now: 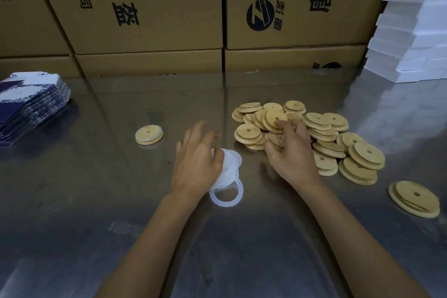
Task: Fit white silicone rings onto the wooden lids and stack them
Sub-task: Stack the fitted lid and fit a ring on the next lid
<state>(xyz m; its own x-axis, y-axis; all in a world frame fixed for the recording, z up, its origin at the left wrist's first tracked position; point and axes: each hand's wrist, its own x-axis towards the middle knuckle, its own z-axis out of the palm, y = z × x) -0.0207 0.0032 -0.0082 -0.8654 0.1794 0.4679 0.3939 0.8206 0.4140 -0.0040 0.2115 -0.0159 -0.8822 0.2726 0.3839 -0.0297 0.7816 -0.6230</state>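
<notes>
Right of centre in the frame, a loose heap of wooden lids (324, 138) lies on the shiny steel table (101, 176): pale, round, flat discs with a stepped edge and a small hole through the middle, overlapping at all angles. One wooden lid sits alone at the right edge of the frame (414, 198), step side up, and another single lid (149, 135) rests left of centre with a thin white band showing round its lower edge. Just below centre lies a bunch of white silicone rings (228, 164), thin, translucent and floppy, with one ring (226, 193) spread flat on the table at the near side of the bunch, an open circle through which the metal shows. The left hand (196, 159) comes in from the lower middle, palm down, its fingers spread and reaching forward while the thumb side presses against the bunch of rings; its grip looks loose, and whether it actually holds a ring cannot be told. The right hand (290, 150) reaches into the near left side of the heap, fingers curled, with the fingertips pinching the edge of a tilted lid (274, 118) at the top of the pile. Along the upper part of the frame stand brown cardboard boxes (150, 7) printed in black, at the upper right a pile of white foam blocks (411, 31), and at the left edge a stack of flat blue-and-white printed packs (31, 104).
</notes>
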